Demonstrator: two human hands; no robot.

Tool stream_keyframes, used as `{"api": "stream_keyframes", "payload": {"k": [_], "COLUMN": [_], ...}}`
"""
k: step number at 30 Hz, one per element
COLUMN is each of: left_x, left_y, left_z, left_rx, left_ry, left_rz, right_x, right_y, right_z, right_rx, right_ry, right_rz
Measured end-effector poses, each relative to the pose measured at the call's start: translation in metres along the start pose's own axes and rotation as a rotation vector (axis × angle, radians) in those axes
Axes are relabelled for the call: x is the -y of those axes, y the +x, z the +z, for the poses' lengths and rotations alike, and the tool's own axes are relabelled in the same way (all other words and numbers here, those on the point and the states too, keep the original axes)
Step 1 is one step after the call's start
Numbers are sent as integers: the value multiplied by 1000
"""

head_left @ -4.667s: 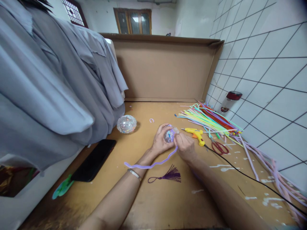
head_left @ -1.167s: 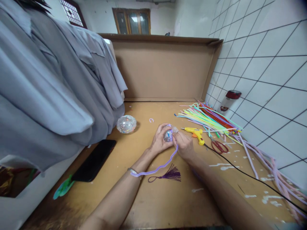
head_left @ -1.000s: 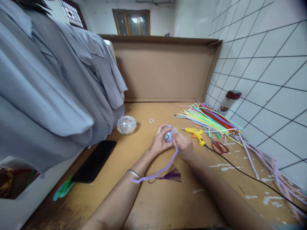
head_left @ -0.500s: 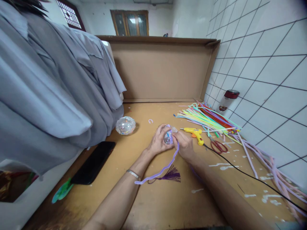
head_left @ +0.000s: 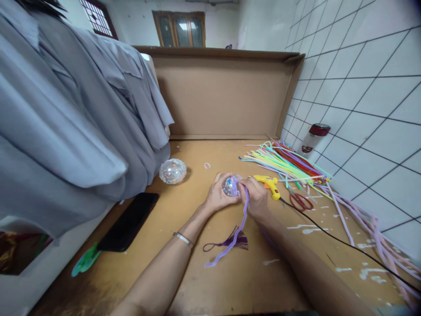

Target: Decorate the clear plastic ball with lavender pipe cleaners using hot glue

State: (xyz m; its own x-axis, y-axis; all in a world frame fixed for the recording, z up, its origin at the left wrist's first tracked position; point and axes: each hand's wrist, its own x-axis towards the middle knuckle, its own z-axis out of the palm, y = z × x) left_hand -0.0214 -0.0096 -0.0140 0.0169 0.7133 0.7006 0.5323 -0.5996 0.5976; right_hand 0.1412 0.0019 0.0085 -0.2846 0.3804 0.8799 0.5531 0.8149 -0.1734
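Left of the yellow glue gun point(head_left: 271, 183), the clear ball point(head_left: 229, 188) is partly covered by the left hand point(head_left: 217, 193) and right hand point(head_left: 257, 197), while below-left of it the tassel point(head_left: 243, 241) is crossed by the purple stem point(head_left: 244, 216), and rightward its black cord point(head_left: 329, 235) is cut off by the frame.

Glossy clear plastic-looking ball point(head_left: 173, 171)

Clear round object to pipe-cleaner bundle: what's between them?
One small, pale U-shaped piece lies between the clear round object and the pipe-cleaner bundle, seen in the head view.
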Motion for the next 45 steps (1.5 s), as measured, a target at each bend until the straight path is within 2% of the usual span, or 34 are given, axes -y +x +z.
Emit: {"api": "stream_keyframes", "payload": {"k": [4,10,22,29,38,45], "left_x": [-1,0,-4,0,2,5], "left_y": [0,0,1,1,0,-1], "left_z": [1,1,1,1,2,2], "left_rx": [2,3,2,-13,-20,-21], "left_ry": [-22,-35,-33,-30,-27,-26], "left_rz": [-38,-90,-91,-61,-47,23], "right_x": [-1,1,3,6,8,10], "right_y": [1,-2,0,-5,-6,-6], "right_z": [-1,-1,-2,3,5,4], "right_rx": [-16,41,10,39,95,63], "right_ry": [35,-38,-100,-139,-75,-147], "right_rz": [39,-23,52,-5,6,-60]}}
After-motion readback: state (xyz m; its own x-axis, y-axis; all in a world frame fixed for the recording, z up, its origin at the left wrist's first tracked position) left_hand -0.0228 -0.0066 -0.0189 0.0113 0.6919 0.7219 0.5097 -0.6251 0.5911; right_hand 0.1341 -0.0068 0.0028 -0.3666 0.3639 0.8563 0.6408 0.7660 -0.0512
